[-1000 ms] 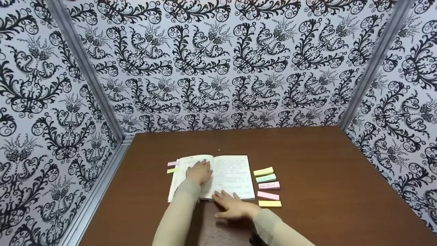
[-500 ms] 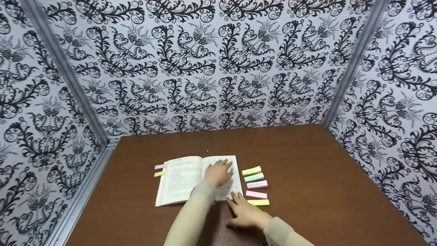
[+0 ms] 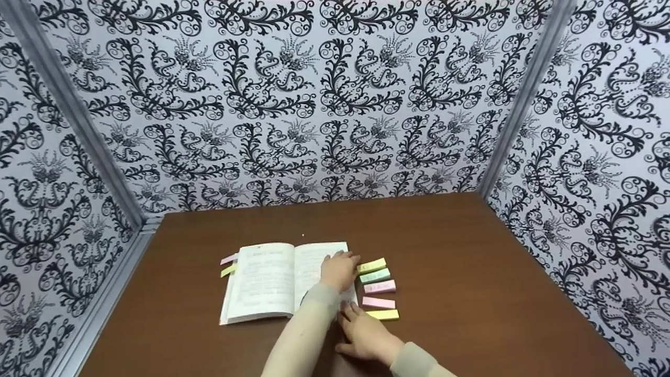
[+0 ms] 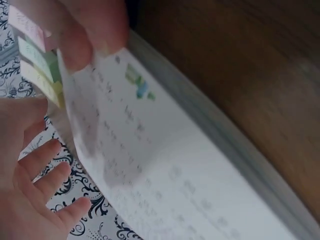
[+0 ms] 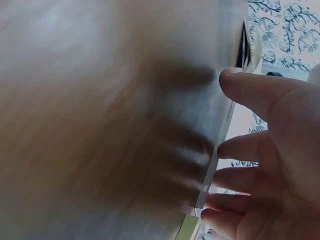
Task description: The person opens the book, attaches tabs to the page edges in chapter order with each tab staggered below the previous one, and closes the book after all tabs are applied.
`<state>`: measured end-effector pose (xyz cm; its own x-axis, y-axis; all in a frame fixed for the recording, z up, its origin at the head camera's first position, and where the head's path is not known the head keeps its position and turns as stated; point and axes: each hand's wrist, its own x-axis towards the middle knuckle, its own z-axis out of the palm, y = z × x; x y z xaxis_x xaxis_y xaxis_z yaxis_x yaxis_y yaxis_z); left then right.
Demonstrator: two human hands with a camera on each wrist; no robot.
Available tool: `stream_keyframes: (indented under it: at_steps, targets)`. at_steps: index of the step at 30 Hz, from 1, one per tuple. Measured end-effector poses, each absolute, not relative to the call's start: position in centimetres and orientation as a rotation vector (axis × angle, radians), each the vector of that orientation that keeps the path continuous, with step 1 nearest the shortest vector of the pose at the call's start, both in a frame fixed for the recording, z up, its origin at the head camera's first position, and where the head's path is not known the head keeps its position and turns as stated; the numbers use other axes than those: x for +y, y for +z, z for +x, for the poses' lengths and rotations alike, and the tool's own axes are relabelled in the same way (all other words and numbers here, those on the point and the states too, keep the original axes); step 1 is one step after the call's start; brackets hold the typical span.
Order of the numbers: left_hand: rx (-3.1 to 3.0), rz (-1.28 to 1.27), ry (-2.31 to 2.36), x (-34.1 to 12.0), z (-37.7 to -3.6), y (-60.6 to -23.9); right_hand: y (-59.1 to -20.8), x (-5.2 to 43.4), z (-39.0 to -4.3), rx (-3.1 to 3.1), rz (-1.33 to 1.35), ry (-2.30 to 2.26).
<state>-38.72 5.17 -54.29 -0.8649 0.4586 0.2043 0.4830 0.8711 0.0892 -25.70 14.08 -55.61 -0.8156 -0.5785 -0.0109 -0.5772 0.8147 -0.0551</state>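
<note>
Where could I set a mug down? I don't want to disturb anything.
Bare table lies right of the sticky-note pads and behind the open book toward the wall. The near middle is crowded with both hands.

An open book [image 3: 267, 283] lies on the worktop [image 3: 471, 272]. Five sticky-note pads [image 3: 378, 288] sit in a column just right of it. The left hand [image 3: 339, 269] rests on the right page; the right hand [image 3: 366, 337] lies before the book's near right corner.
</note>
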Motion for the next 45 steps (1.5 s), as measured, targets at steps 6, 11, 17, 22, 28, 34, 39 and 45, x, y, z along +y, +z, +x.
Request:
stream_keyframes:
  at_steps: [6, 11, 17, 22, 28, 34, 39, 45]
  targets:
    - [-2.796, -0.700, -0.166, 5.0, -38.8, -54.9, -55.8, 13.8, -25.8, 2.991, -0.998, -0.017]
    - [-2.772, -0.667, -0.179, 5.0, -38.8, -54.9, -55.7, 13.6, -25.6, 2.993, -1.007, -0.019]
    - [-2.761, -0.612, -0.189, 5.0, -38.7, -55.1, -56.0, 13.3, -25.2, 3.006, -1.036, 0.063]
    - [-2.731, -0.608, -0.189, 5.2, -38.6, -55.2, -56.3, 13.3, -25.3, 3.064, -1.141, 0.225]
    - [-2.686, -0.633, -0.172, 5.4, -38.8, -55.3, -56.3, 13.5, -25.4, 3.032, -1.109, 0.204]
    - [-2.631, -0.698, -0.166, 5.9, -39.6, -55.3, -55.8, 14.2, -25.9, 3.005, -1.072, 0.072]
    - [-2.621, -0.707, -0.135, 5.9, -39.8, -54.6, -55.3, 14.9, -26.7, 3.004, -1.056, -0.106]
    - [-2.630, -0.698, -0.125, 5.1, -39.3, -53.0, -54.3, 15.5, -28.4, 2.925, -1.073, -0.382]
